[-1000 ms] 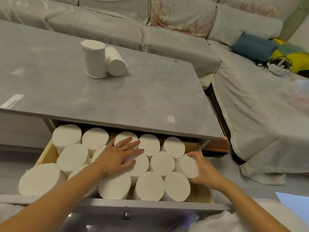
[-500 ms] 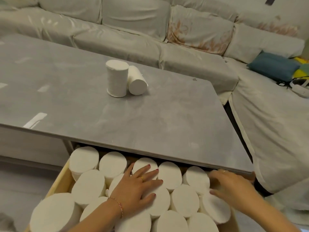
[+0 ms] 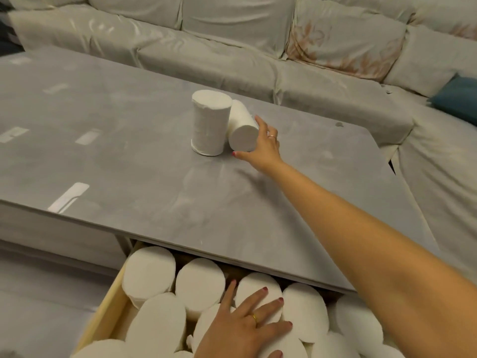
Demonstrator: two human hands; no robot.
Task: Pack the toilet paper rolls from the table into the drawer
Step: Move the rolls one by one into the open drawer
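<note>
In the drawer (image 3: 103,308) most rolls (image 3: 198,282) sit packed under the flat left hand (image 3: 242,329); 2 remain mid-table (image 3: 129,177), the right hand (image 3: 263,146) curling its grip around the tilted roll (image 3: 242,130) beside the upright roll (image 3: 209,122).

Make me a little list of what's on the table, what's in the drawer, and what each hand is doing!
On table: upright white toilet paper roll; tilted white roll leaning on it
Table: grey stone-look top
Drawer: open wooden drawer, packed with white rolls standing on end
Right hand: thumb and fingers around the tilted roll
Left hand: fingers spread flat on drawer rolls
</note>
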